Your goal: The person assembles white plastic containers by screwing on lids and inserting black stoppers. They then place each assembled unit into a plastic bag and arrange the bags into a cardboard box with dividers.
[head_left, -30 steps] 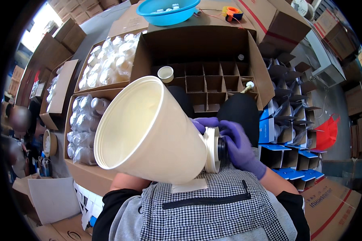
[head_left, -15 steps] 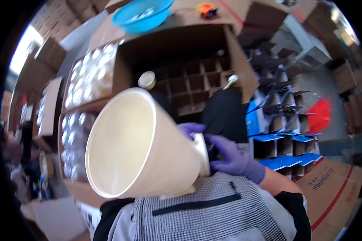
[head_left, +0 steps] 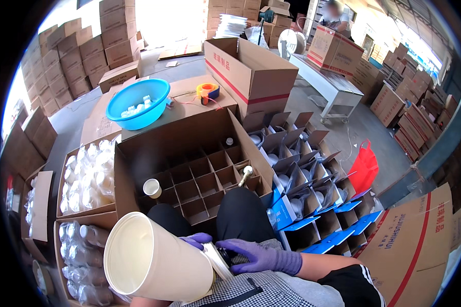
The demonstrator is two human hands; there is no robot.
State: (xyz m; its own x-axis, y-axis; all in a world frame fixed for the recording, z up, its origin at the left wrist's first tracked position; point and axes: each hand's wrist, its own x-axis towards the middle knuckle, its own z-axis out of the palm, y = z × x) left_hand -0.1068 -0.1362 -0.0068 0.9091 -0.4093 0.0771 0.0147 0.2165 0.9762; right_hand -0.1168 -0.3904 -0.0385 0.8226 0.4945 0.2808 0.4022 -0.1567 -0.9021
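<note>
A large cream tapered plastic tub (head_left: 164, 261) lies tilted over my lap at lower left, its wide mouth toward me. At its narrow end is a white round piece (head_left: 217, 261) with a raised rim. My right hand (head_left: 264, 256), in a purple glove, curls its fingers and thumb at the right side of that piece, with something dark between them. Behind the tub, only some purple-gloved fingers of my left hand (head_left: 197, 239) show, next to the white piece. What they grip is hidden.
Before my knees stands a divided carton (head_left: 200, 179) holding a small cream cup (head_left: 152, 188) and a gold-and-white piece (head_left: 246, 174). Beyond are a blue basin (head_left: 138, 120) and a tape dispenser (head_left: 208, 93). Wrapped jars (head_left: 89, 174) stand left, blue boxes (head_left: 292, 220) right. A person (head_left: 335, 18) is far off.
The view has lifted and sharpened, showing more of the room. In the picture, the tub and both hands sit lower and further left. My hands stay at the white piece.
</note>
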